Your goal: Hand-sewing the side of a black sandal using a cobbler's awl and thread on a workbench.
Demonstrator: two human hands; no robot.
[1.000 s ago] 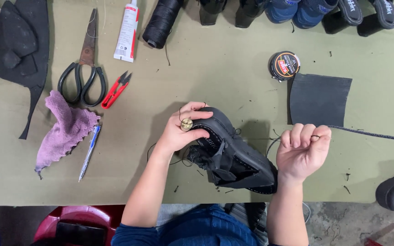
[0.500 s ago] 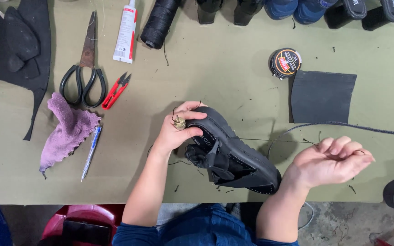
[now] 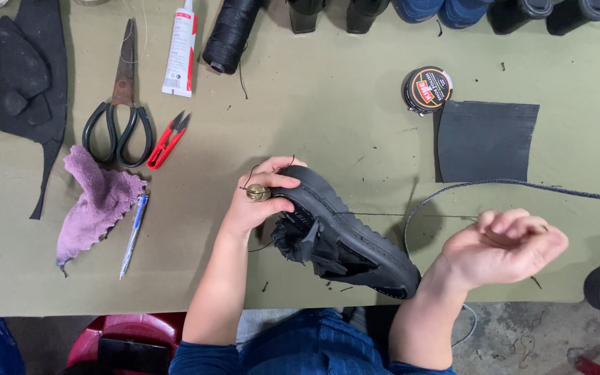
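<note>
A: Shoe (image 3: 342, 236) — where is it?
B: On its side at the desk's (image 3: 328, 118) near edge. The left hand (image 3: 262, 198) has its grip closed around the toe, a brass awl knob (image 3: 257, 192) in the fingers.
A: And the right hand (image 3: 505, 246)?
B: It has swung farther right than half a second ago, fingers loosely curled, drawing the thread (image 3: 411, 215) taut from the shoe.
A: Anything else moved?
B: No; scissors (image 3: 121, 104) and cloth (image 3: 95, 201) lie as before.

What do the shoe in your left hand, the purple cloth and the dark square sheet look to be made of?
Shoe: black, matte upper, likely leather or a synthetic lookalike; the ridged sole edge looks rubbery.
Purple cloth: soft, fuzzy fabric, crumpled in folds, probably microfibre or terry.
Dark sheet: flat, dull, cleanly cut edges; rubber or leather soling, cannot tell which.
</note>
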